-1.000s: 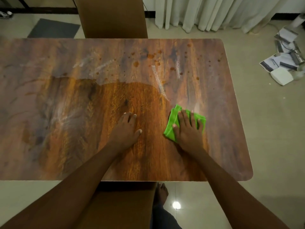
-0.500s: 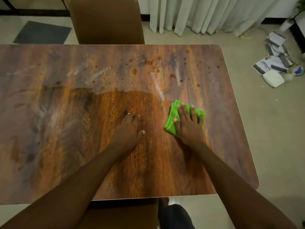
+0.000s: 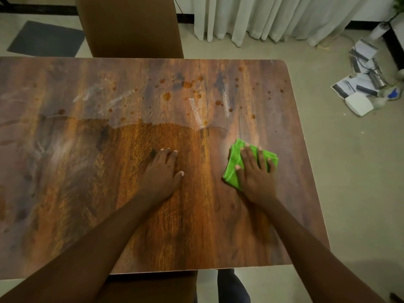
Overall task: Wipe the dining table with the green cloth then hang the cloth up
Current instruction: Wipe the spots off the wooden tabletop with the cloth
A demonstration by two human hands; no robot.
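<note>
The wooden dining table (image 3: 65, 193) fills most of the view. A folded green cloth (image 3: 234, 167) lies on its right half, and my right hand (image 3: 255, 173) presses flat on it with straight, spread fingers. To the left of the cloth my left hand (image 3: 161, 173) rests palm down on the bare wood. The near part of the table looks darker and shiny. The far part carries orange droplets (image 3: 167, 96) and whitish smears (image 3: 196, 110).
A brown chair back (image 3: 131, 27) stands at the far edge, another chair (image 3: 153, 287) sits under the near edge. White curtains (image 3: 273, 16) hang at the back. Papers and a white box (image 3: 358, 103) lie on the floor to the right, a grey mat (image 3: 46, 39) at far left.
My right hand and the cloth slid slightly away from me and to the right. My left hand stayed in place. The view shifted, showing more of the table's near edge.
</note>
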